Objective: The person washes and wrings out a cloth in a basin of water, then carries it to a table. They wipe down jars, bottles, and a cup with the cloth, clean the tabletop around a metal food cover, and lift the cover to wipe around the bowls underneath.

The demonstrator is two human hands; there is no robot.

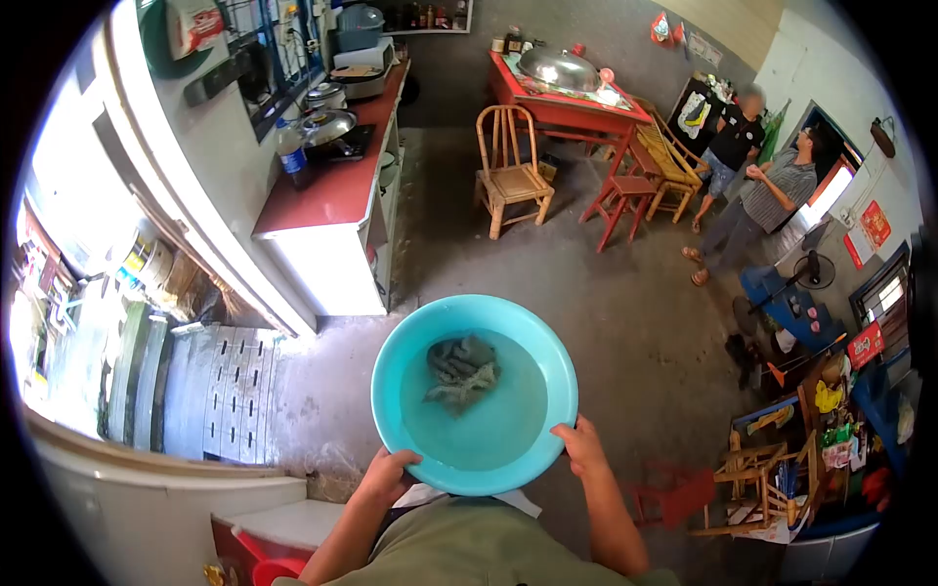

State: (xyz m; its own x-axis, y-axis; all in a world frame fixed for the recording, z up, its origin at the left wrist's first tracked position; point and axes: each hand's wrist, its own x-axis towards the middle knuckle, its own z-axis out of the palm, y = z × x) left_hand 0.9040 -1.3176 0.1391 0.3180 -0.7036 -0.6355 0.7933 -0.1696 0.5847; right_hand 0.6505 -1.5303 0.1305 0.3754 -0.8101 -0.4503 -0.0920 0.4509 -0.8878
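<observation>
The left hand (385,477) and right hand (586,451) grip the washbasin (389,393) around seven and four o'clock, likely keeping its water (518,415) level.

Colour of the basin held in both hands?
The basin is plain light turquoise; it shows best in the head view.

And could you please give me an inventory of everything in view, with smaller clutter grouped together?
Basin: one, turquoise, between the hands
Cloth bundle: one, greyish, in the basin
Counter: one, red-topped, left
Bottle: one, blue-capped, on the counter
Table: one, red, back
Domed cover: one, silver, on the table
Bamboo chairs: two, tan, near the table
Fan: one, black, right
People: two, dark and grey tops, upper right
Clutter: uncounted, mixed, lower right
Left hand: one, bare, basin's left rim
Right hand: one, bare, basin's right rim
</observation>
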